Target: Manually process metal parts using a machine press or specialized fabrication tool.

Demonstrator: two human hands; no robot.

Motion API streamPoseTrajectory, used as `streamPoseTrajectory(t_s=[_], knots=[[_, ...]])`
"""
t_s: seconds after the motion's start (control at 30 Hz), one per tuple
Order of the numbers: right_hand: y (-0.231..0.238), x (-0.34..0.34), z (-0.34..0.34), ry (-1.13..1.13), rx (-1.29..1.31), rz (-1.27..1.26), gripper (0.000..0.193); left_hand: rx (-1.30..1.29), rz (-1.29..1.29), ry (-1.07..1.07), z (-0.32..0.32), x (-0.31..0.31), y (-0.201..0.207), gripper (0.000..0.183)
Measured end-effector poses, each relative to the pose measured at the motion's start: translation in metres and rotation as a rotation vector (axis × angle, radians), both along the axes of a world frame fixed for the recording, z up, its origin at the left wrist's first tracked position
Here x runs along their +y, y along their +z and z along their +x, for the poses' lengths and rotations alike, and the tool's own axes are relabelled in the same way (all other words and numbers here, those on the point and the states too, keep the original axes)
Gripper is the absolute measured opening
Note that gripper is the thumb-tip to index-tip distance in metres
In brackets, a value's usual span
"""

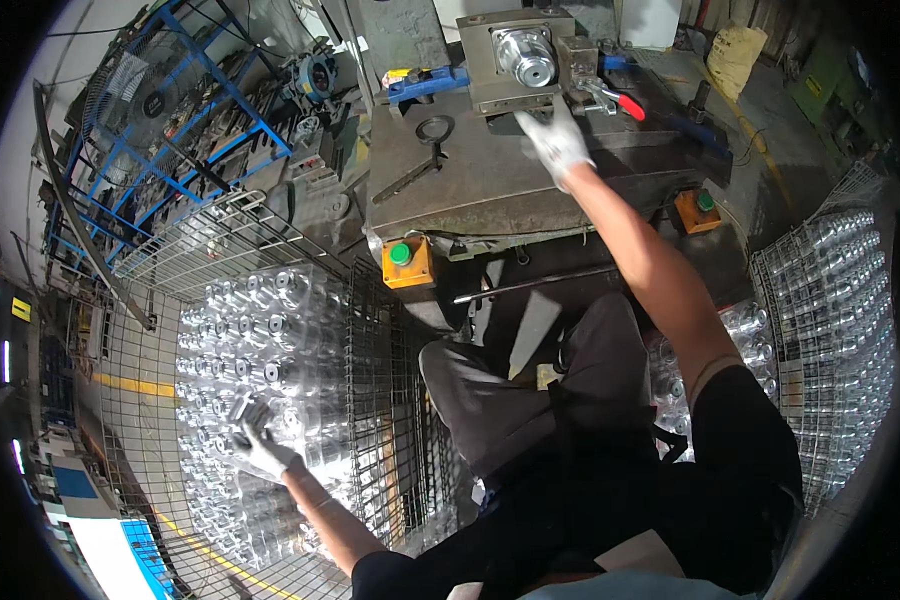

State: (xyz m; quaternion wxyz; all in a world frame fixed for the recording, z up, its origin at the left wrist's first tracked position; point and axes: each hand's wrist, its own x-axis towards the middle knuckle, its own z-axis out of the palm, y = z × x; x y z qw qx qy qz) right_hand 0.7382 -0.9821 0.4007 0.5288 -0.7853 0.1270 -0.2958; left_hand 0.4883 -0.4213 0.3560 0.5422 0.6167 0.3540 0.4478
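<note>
At upper left, a large fan (pixel 152 104) and a blue rack (pixel 202 66) stand near a pale wall (pixel 82 45), while a yellow line (pixel 752 130) crosses the grey floor (pixel 805 165) at right.

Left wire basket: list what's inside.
Rows of shiny metal parts, with the left gloved hand over them, apparently holding one. Whatever lies beneath the upper parts is covered.

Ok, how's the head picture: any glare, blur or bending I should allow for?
Head view: bright glints break up the metal parts; the left wire basket bows with the fisheye, and the corners go black; deep shadow lies under the table; the right hand looks slightly smeared, so its fingertips are hard to read.
</note>
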Motion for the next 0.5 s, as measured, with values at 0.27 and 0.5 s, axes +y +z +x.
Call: streamPoseTrajectory(t_s=[0.27,0.5], knots=[[0.039,-0.023,0.13,-0.054,-0.159,1.1,0.032,-0.22,-0.433,-0.688,-0.033,-0.102,-0.07,0.057],[0.017,0.047,0.032,0.01,-0.088,0.975,0.047,-0.218,-0.523,-0.907,-0.037,-0.175,-0.051,0.061]])
